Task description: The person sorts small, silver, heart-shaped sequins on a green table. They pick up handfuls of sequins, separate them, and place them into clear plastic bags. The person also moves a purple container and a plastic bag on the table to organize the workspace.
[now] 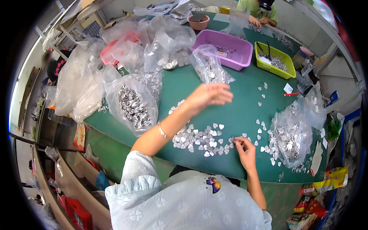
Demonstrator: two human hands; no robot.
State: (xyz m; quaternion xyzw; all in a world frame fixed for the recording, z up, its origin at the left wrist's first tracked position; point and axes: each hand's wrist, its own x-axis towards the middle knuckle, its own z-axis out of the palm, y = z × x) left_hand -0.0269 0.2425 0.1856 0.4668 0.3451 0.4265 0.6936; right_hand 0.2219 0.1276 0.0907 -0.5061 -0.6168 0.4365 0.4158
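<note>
My left hand (215, 94) is raised over the table, slightly blurred, its fingers stretched out and nothing visible in them. Just beyond it stands a clear plastic bag (209, 67) holding silvery pieces. Close to the table's near edge, my right hand (246, 152) has its thumb and index finger pinched at a small silvery heart-shaped piece (231, 140). To its left spreads a loose pile of similar flat heart-shaped pieces (199, 138). More of them lie scattered to its right, beside a large clear bag (293, 134) full of silvery parts.
A clear bag of silvery rings (134, 101) lies on the left of the green table (245, 103). Farther back are a purple basket (245, 57), a yellow-green basket (289, 69) and more plastic bags. A red pen (292, 94) rests at the right. Another person (264, 13) works across the table.
</note>
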